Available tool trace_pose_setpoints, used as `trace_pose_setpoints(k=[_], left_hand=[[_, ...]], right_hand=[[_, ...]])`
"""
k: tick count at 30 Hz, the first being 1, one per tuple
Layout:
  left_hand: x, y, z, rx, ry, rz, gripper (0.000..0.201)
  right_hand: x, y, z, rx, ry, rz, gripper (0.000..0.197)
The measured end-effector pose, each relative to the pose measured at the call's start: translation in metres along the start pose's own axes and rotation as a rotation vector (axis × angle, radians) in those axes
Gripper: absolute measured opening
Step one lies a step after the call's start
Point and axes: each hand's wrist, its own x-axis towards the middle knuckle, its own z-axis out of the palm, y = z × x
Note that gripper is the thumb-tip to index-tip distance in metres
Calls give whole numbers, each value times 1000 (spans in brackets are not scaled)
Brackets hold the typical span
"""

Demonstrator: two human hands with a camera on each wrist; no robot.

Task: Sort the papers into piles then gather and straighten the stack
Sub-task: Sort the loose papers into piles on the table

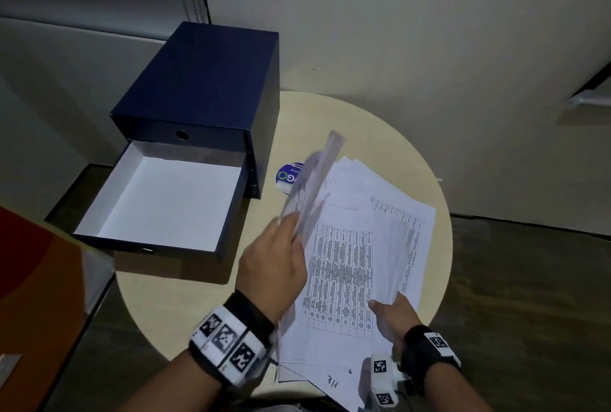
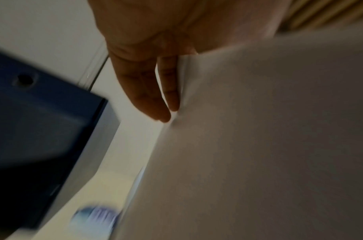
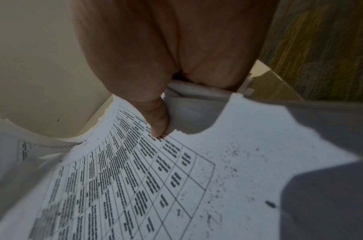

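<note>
A loose, fanned stack of printed papers (image 1: pixel 360 263) lies on the round beige table (image 1: pixel 185 306); its top sheet bears a table of text (image 3: pixel 135 186). My left hand (image 1: pixel 274 263) holds a blurred sheaf of sheets (image 1: pixel 314 180) lifted and tilted up off the stack's left side; in the left wrist view two straight fingers (image 2: pixel 153 91) lie along the white paper (image 2: pixel 258 146). My right hand (image 1: pixel 393 312) grips the stack's near right part, thumb (image 3: pixel 157 120) on the printed sheet and fingers under it.
A dark blue drawer box (image 1: pixel 205 87) stands at the table's back left, its lower drawer (image 1: pixel 165 203) pulled out and showing a white inside. A blue round sticker (image 1: pixel 287 175) lies behind the papers. A red-orange surface (image 1: pixel 36 276) is at left.
</note>
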Motion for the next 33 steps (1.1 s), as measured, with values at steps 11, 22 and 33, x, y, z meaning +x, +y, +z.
trace_pose_setpoints(k=[11, 22, 33], left_hand=[[46, -14, 5, -598, -38, -332, 71], [-8, -97, 77, -460, -260, -857, 82], [-56, -150, 57, -404, -318, -1136, 32]], right_hand=[[-44, -42, -14, 190, -108, -4, 22], [-47, -58, -12, 351, -258, -133, 29], [-42, -58, 22, -263, 130, -105, 42]])
